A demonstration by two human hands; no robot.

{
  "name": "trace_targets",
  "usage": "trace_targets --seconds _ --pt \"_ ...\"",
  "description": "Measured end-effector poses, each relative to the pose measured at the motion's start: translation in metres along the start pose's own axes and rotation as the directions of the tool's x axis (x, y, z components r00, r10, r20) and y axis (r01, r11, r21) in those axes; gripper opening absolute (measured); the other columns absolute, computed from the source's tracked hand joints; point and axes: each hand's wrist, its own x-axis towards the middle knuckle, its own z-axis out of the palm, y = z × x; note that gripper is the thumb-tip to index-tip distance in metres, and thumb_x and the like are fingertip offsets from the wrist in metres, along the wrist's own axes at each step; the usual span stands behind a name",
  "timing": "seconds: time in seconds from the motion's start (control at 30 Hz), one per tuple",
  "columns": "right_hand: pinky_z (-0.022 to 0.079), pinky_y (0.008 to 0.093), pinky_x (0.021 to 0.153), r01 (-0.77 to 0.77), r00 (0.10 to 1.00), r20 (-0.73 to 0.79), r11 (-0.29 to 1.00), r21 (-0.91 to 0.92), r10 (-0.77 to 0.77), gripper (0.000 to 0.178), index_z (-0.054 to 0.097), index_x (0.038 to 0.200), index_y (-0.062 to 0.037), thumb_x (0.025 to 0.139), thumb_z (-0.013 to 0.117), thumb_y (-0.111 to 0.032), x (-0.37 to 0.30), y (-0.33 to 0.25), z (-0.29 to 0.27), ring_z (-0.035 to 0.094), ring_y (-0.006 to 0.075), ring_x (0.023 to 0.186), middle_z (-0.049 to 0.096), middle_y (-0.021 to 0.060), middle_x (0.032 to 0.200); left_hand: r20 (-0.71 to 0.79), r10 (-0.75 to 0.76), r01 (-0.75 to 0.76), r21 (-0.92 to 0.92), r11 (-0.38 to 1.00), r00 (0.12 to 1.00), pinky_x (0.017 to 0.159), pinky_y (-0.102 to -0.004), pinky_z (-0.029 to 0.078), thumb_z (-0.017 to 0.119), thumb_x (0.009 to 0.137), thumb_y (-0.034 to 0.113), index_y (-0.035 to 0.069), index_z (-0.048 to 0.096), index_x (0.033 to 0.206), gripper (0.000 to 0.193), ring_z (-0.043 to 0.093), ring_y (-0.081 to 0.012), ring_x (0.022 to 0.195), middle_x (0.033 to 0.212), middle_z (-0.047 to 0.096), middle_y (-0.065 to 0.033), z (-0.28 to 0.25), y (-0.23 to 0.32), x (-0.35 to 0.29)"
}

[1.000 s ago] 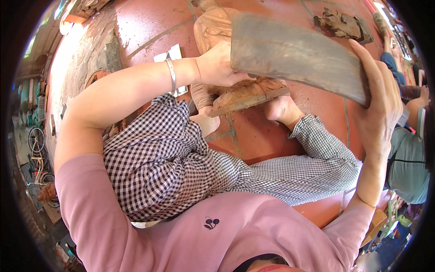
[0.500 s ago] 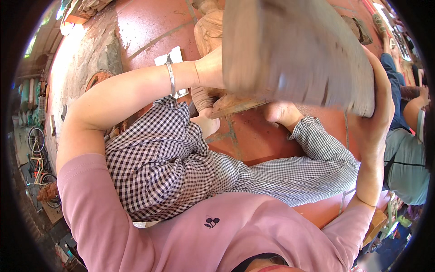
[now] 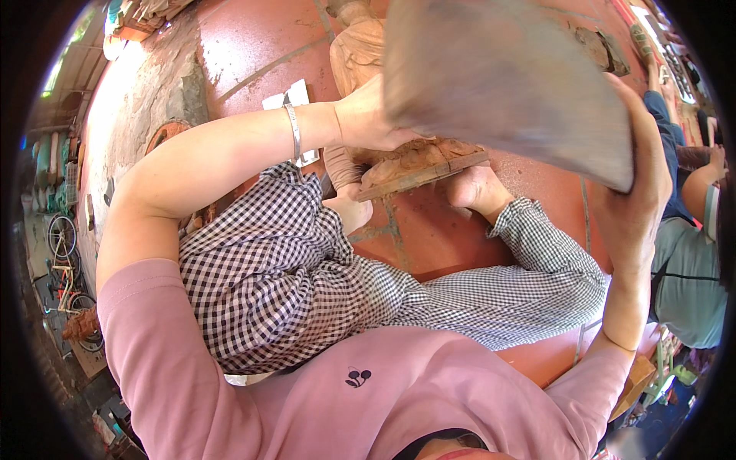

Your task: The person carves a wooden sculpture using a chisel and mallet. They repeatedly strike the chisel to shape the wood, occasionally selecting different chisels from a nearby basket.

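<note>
A thick wooden block [image 3: 514, 100], grey-brown and smeared by motion, is held up high in front of me. My left hand [image 3: 372, 115] is closed on its left end, the fingers partly hidden behind it. On the right end, my right hand [image 3: 640, 180] wraps round the edge and corner. Below and behind the block is a carved wooden figure [image 3: 357, 57], pale brown, partly covered by the block and my left hand. Its flat base [image 3: 422, 175] shows between my bare feet.
White paper [image 3: 297, 96] with a dark strip lies left of the figure on the red tiled floor [image 3: 253, 46]. A large log [image 3: 165, 92] is farther left. A dark wood piece [image 3: 602, 50] lies at the far right. Another person's leg [image 3: 686, 261] is at the right edge.
The block has tilted and risen slightly in my hands, so its lower face shows less and more of the figure's base is uncovered. Both hands keep their hold.
</note>
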Motion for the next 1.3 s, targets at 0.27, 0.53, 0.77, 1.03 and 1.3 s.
trace_targets --seconds 0.27,0.53,0.77,1.03,1.3 --pt "0.049 0.0342 0.086 -0.024 0.999 0.025 1.0 -0.009 0.024 0.065 0.061 0.129 -0.0065 0.067 0.069 0.01 0.003 0.001 -0.002 0.064 0.0318 0.098 0.066 0.0136 0.109 0.108 -0.16 0.169 -0.082 0.982 0.981 0.081 -0.0448 0.052 0.073 0.08 0.02 0.01 0.068 0.106 0.029 0.063 -0.0333 0.094 0.103 0.067 -0.011 0.01 -0.005 -0.01" --pt "0.048 0.0334 0.093 -0.067 0.996 0.066 0.998 0.015 0.066 0.066 0.059 0.13 -0.0064 0.067 0.063 0.012 0.003 0.003 -0.006 0.062 0.0325 0.11 0.066 0.0132 0.119 0.306 -0.351 0.416 -0.18 0.891 0.885 0.075 -0.0434 0.052 0.074 0.078 0.02 0.009 0.066 0.102 0.028 0.063 -0.0344 0.09 0.099 0.065 -0.0123 0.002 0.005 -0.003" --pt "0.048 0.0332 0.091 -0.06 0.983 0.163 0.991 -0.12 0.079 0.073 0.058 0.133 -0.0086 0.063 0.063 0.014 0.011 -0.002 -0.017 0.062 0.0317 0.106 0.065 0.0145 0.114 0.29 -0.384 0.442 -0.17 0.881 0.877 0.07 -0.0445 0.051 0.074 0.078 0.017 0.01 0.064 0.094 0.021 0.063 -0.0343 0.084 0.089 0.064 -0.0119 -0.004 0.011 -0.003" --pt "0.048 0.0385 0.072 -0.05 0.986 0.155 0.997 -0.059 0.059 0.076 0.058 0.131 -0.0155 0.061 0.058 0.013 -0.001 0.004 -0.004 0.06 0.0316 0.082 0.059 0.0107 0.085 0.333 -0.43 0.543 -0.471 0.695 0.839 0.071 -0.0411 0.052 0.072 0.081 0.017 0.007 0.063 0.089 0.016 0.065 -0.0295 0.087 0.086 0.067 -0.0109 -0.002 0.001 -0.006" --pt "0.047 0.0323 0.095 -0.281 0.947 0.185 0.956 0.083 0.262 0.065 0.055 0.132 -0.0056 0.07 0.06 0.014 -0.021 0.01 -0.007 0.062 0.0278 0.113 0.064 0.0146 0.119 0.457 -0.199 0.394 -0.383 0.836 0.867 0.073 -0.0353 0.052 0.073 0.083 0.014 0.006 0.064 0.091 0.014 0.066 -0.0183 0.083 0.087 0.069 -0.0064 -0.022 -0.01 0.019"
